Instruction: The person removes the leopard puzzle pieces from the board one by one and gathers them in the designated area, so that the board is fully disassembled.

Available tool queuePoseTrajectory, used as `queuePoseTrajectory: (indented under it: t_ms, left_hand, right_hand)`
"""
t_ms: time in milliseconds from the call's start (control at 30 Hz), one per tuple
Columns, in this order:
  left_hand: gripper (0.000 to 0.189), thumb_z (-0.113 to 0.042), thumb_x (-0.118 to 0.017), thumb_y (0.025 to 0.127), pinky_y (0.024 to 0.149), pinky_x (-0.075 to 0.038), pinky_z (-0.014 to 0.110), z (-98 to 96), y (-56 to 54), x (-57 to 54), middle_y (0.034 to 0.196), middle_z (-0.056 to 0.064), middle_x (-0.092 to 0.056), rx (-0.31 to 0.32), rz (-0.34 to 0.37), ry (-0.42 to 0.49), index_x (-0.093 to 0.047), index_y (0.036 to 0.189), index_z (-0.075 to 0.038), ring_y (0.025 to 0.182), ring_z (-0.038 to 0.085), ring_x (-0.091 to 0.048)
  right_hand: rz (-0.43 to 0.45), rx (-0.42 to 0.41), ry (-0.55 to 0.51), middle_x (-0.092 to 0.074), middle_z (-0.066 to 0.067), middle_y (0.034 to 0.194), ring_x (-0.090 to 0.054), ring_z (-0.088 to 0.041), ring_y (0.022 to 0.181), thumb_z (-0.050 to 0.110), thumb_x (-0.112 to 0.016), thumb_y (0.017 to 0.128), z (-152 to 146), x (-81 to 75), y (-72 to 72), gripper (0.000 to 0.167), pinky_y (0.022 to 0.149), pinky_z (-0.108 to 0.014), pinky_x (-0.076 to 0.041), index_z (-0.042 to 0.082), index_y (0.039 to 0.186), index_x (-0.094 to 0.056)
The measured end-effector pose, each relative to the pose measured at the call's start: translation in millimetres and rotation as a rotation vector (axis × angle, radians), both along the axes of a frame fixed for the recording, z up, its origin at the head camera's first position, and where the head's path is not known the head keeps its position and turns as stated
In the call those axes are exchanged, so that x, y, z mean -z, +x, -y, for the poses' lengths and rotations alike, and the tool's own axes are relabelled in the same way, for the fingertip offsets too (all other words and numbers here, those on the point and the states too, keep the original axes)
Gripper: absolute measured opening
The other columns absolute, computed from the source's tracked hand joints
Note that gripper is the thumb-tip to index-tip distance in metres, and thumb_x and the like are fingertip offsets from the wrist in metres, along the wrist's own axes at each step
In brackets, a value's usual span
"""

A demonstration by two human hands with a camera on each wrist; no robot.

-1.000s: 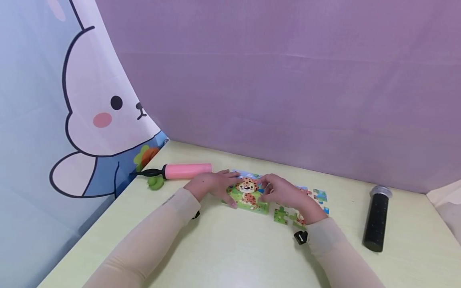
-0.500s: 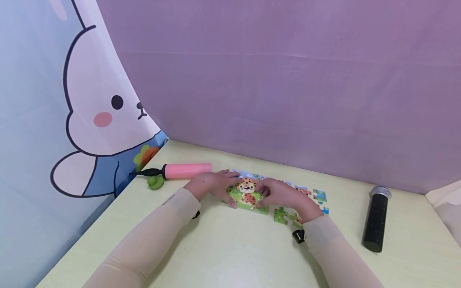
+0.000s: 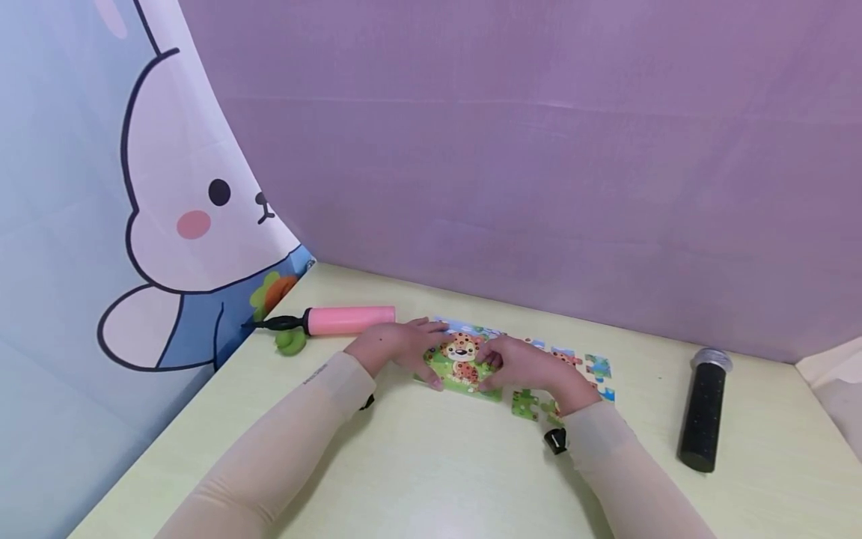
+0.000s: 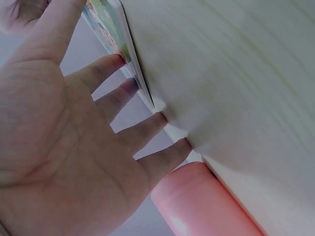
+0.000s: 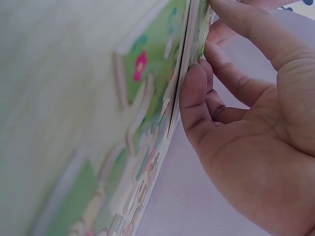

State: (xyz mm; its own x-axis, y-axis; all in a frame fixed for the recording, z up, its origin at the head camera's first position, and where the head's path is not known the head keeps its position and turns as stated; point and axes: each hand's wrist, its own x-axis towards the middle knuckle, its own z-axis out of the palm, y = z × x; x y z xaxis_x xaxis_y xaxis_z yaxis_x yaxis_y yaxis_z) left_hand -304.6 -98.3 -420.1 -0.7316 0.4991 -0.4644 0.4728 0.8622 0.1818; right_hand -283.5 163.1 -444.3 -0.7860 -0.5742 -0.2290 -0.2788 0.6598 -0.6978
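Observation:
A jigsaw puzzle (image 3: 465, 368) with a spotted leopard cub picture lies flat on the pale table, partly covered by both hands. Spread fingers of my left hand (image 3: 402, 349) rest at its left side, thumb near the lower edge; the left wrist view shows the hand (image 4: 74, 132) with fingertips against the puzzle's edge (image 4: 129, 44). My right hand (image 3: 528, 364) touches the puzzle's right part, thumb and index finger apart, other fingers curled in. Loose puzzle pieces (image 3: 525, 404) lie under and beside the right wrist, several hidden by it.
A pink hand pump (image 3: 346, 320) with a black handle lies left of the puzzle, close to the left hand. Beside it sits a small green object (image 3: 291, 342). A black microphone (image 3: 703, 412) lies at the right. A purple cloth (image 3: 539, 165) hangs behind the table (image 3: 417, 471).
My right hand has shifted slightly left and lower over the puzzle, its thumb and index finger now farther apart. The left hand stays in place.

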Motion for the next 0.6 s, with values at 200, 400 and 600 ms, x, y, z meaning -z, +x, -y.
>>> queuePoseTrajectory:
  t_ms: [200, 400, 600]
  left_hand:
    - [0.106, -0.072, -0.076, 0.086, 0.134, -0.02, 0.07, 4.1, 4.3, -0.5, 0.184, -0.007, -0.007, 0.008, 0.005, -0.001, -0.021, 0.171, -0.038, 0.171, 0.032, -0.003]
    - [0.106, -0.07, -0.076, 0.087, 0.134, -0.02, 0.07, 8.4, 7.7, 0.4, 0.184, -0.007, -0.007, 0.017, 0.006, 0.003, -0.022, 0.171, -0.038, 0.171, 0.033, -0.004]
    - [0.105, -0.07, -0.076, 0.088, 0.134, -0.02, 0.07, 12.3, 11.3, 1.6, 0.184, -0.005, -0.008, 0.041, -0.004, 0.005, -0.022, 0.172, -0.037, 0.171, 0.033, -0.005]
  right_hand:
    - [-0.022, 0.005, 0.024, -0.059, -0.01, 0.117, -0.056, -0.019, 0.1, 0.021, -0.085, 0.094, 4.9, -0.2, 10.1, 0.031, 0.087, -0.033, -0.053, 0.012, 0.119, -0.069]
    - [-0.039, 0.014, 0.017, -0.056, -0.011, 0.116, -0.052, -0.021, 0.099, 0.019, -0.085, 0.093, 10.0, -0.7, 20.2, 0.031, 0.085, -0.034, -0.051, 0.011, 0.118, -0.067]
    - [-0.039, 0.033, 0.001, -0.052, -0.011, 0.114, -0.049, -0.022, 0.097, 0.018, -0.083, 0.095, 13.1, -0.2, 28.4, 0.03, 0.082, -0.034, -0.049, 0.011, 0.118, -0.066]
